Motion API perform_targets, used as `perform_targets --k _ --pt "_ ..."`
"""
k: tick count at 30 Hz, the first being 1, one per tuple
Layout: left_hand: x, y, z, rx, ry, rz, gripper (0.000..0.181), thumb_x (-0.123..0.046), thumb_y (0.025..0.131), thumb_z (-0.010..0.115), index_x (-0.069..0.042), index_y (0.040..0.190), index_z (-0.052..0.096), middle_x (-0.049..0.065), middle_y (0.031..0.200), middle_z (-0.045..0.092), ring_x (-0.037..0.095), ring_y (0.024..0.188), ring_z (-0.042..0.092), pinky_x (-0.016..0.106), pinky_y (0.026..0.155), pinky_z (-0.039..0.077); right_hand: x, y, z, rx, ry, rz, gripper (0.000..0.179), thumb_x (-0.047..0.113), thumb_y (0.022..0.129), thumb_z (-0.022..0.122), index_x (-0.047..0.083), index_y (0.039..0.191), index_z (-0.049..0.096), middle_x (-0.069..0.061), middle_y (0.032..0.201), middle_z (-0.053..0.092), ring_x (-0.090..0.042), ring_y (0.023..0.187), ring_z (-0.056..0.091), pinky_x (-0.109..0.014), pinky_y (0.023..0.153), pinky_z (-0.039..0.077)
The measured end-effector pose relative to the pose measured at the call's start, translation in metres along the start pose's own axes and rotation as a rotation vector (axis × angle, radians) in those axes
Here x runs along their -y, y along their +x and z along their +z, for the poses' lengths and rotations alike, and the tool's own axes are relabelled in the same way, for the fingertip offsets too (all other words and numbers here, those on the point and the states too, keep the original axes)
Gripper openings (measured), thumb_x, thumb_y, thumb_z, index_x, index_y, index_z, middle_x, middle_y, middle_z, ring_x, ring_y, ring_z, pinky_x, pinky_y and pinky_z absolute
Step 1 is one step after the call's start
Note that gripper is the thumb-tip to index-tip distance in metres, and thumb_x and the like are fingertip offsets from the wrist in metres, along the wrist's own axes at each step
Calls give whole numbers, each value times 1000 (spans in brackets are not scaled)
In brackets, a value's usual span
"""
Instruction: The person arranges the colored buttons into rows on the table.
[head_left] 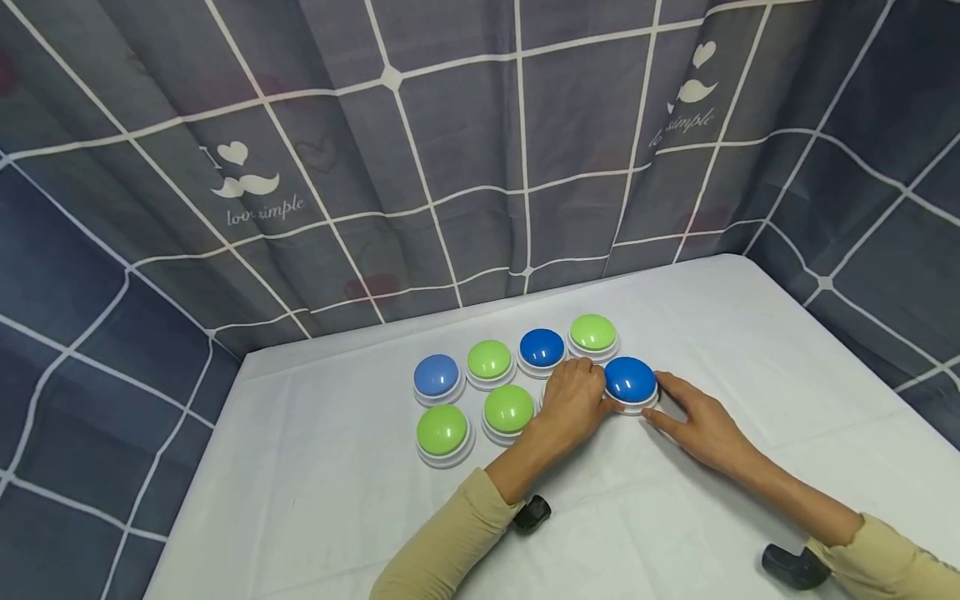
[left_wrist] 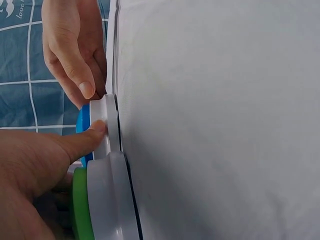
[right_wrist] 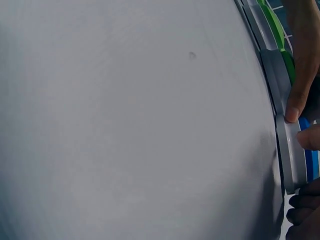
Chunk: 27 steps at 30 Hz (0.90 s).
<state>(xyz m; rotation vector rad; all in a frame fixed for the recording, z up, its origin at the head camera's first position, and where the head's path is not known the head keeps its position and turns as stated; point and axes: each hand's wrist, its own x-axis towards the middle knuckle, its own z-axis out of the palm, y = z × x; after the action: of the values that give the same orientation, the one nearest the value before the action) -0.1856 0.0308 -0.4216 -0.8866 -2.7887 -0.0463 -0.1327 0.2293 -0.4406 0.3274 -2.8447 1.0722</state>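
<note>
A blue dome push button (head_left: 631, 380) on a white round base sits at the right end of the front row. My right hand (head_left: 697, 421) holds its right side, thumb at the front of the base and fingers toward the back. From the left, my left hand (head_left: 573, 396) grips the same button, its thumb (left_wrist: 97, 127) on the white base; its other fingers are partly hidden. Under the left hand is a green button (left_wrist: 81, 205), mostly covered in the head view. Further left in that row are two more green buttons (head_left: 509, 408).
Behind stands a second row: a lighter blue button (head_left: 436, 375), a green one (head_left: 489, 359), a dark blue one (head_left: 542, 347) and another green one (head_left: 592, 332). All are on a white-covered table (head_left: 315, 500). Grey gridded curtains (head_left: 465, 125) enclose it at the back and sides.
</note>
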Motion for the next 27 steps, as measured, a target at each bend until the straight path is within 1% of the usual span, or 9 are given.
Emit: perform_targets --k 5,11,15,18,22,24,27 --pt "1 0 -1 7 4 -13 49 -55 85 71 -9 100 72 1 93 65 15 93 63 28 87 47 0 3 0 2 -15 -16 69 22 89 74 -14 140 43 -36 140 45 -53 130 40 -64 103 34" --pt "3 1 -3 13 4 -23 49 -56 85 71 -10 101 72 1 92 64 15 93 62 27 88 47 -3 6 -1 36 -32 -31 72 24 90 73 -15 141 40 -36 141 42 -54 131 38 -65 103 33" --pt "5 -1 -6 19 1 -31 50 -55 86 71 -10 106 70 1 97 63 15 99 61 27 95 45 -2 8 -3 51 -43 -35 73 25 91 72 -16 141 39 -37 142 41 -55 131 37 -66 103 33" --pt "9 -5 -11 5 -11 -28 50 -53 86 71 -9 110 70 2 104 65 16 104 61 28 99 43 2 10 -7 49 -42 -37 73 27 91 71 -15 142 39 -37 143 40 -55 133 35 -66 103 31" --pt "15 -11 -22 -13 -58 -32 54 -52 87 71 -7 117 68 3 111 67 16 109 61 29 101 43 8 16 -14 29 -29 -29 75 31 93 70 -10 146 37 -34 147 36 -55 136 30 -69 104 27" --pt "20 -16 -27 -11 -91 -47 59 -52 87 71 -6 123 66 4 117 65 17 115 58 31 104 41 12 21 -16 20 -30 -37 76 33 93 70 -8 148 36 -33 149 35 -56 137 27 -70 105 25" --pt "30 -27 -38 -16 -160 -57 63 -50 87 72 -5 130 62 5 124 63 19 120 56 32 106 40 22 29 -21 8 -40 -67 78 34 93 70 -6 150 34 -31 151 32 -55 138 24 -68 108 21"
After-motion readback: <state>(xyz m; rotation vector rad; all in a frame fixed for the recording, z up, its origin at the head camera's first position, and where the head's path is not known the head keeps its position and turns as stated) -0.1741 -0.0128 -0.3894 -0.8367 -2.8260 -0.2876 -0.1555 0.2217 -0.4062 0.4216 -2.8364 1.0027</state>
